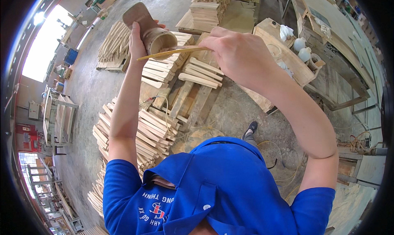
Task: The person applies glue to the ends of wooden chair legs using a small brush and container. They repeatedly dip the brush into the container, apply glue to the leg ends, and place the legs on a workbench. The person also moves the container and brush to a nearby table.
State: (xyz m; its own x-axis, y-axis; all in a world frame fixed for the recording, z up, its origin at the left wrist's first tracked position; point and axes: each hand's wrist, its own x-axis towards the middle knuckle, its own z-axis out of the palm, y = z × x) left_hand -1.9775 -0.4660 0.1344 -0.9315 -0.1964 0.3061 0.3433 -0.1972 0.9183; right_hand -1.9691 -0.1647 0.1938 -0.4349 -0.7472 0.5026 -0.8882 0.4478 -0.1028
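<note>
My left hand is raised at the upper left, its fingers wrapped round a brown, cup-like container. The container's round mouth is tilted toward me, and a flat brown flap stands out from its far side. Pale residue coats the rim. In my right hand is a thin, flat, yellowish wooden stick, pinched at its right end. The stick lies across the front of the container's mouth, its tip reaching my left wrist. Whether it touches the rim I cannot tell.
Below my hands, shaped wooden pieces lie on a pallet. More wooden pieces are stacked by my left arm. At right, a wooden bench carries white jugs and cloths. A thin hose runs past the pallet.
</note>
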